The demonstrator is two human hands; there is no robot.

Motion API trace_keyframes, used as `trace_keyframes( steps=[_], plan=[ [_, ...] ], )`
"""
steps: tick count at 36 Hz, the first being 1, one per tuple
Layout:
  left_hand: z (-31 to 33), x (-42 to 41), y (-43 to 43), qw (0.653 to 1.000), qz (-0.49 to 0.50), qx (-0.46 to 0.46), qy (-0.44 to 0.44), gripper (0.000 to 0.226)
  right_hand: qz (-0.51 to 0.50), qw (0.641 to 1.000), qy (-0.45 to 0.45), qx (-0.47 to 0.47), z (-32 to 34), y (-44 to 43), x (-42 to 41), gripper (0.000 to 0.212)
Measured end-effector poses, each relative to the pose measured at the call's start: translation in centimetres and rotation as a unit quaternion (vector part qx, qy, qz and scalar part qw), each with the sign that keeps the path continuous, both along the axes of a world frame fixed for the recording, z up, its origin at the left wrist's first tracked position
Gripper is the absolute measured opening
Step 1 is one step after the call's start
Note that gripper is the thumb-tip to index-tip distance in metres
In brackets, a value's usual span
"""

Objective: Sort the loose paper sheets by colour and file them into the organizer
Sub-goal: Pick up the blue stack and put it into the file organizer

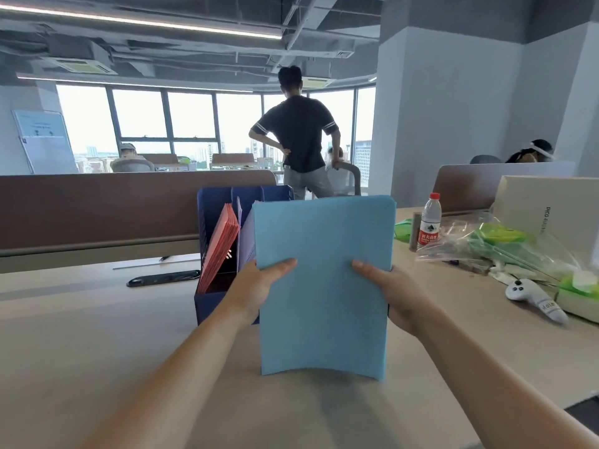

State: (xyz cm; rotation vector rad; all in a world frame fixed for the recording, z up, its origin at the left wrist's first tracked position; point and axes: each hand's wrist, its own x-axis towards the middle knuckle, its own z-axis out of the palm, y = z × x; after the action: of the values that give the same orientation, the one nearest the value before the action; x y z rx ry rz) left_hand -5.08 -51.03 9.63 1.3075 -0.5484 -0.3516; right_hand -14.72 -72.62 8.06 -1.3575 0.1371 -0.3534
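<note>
A stack of light blue paper sheets [324, 280] stands upright in front of me, its lower edge near the desk. My left hand [256, 286] grips its left edge and my right hand [393, 294] grips its right edge, thumbs on the front. Behind it stands a dark blue organizer [214, 205] with upright slots. Red sheets [220, 247] lean in its left slot and pale purple sheets [246, 238] sit in the slot beside them. The blue stack hides the organizer's right part.
A black flat object [163, 278] lies left of the organizer. A water bottle [429, 220], plastic bags [486, 244], a white controller [534, 299] and a white box [547, 205] crowd the desk's right side. A brown partition [97, 202] runs behind. A person [301, 134] stands beyond it.
</note>
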Motion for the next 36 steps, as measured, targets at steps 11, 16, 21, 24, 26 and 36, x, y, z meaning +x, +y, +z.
trace_keyframes(
  steps=[11,16,21,24,26,36],
  plan=[
    [-1.3,-0.2,-1.8,0.993,0.110,-0.030,-0.014,0.010,-0.040,0.999,-0.013,-0.027,-1.0,0.3,1.1,0.039],
    [-0.8,0.4,-1.7,0.994,0.100,-0.040,-0.020,0.024,-0.058,0.997,-0.043,0.011,-1.0,-0.2,1.3,0.040],
    [-1.3,-0.2,-1.9,0.993,0.113,-0.033,0.000,0.014,-0.097,0.995,-0.020,-0.021,-1.8,0.2,2.0,0.036],
    [-0.9,-0.3,-1.7,0.991,0.120,-0.050,-0.013,0.014,-0.105,0.993,-0.029,-0.050,-1.4,0.0,2.0,0.041],
    [-1.6,-0.4,-1.7,0.991,0.126,-0.042,-0.023,0.013,-0.108,0.992,-0.023,-0.066,-2.3,0.2,1.9,0.031],
    [-1.3,-0.3,-1.5,0.992,0.120,-0.019,-0.034,0.016,-0.100,0.992,-0.004,-0.080,-2.3,0.1,1.9,0.032]
  ],
)
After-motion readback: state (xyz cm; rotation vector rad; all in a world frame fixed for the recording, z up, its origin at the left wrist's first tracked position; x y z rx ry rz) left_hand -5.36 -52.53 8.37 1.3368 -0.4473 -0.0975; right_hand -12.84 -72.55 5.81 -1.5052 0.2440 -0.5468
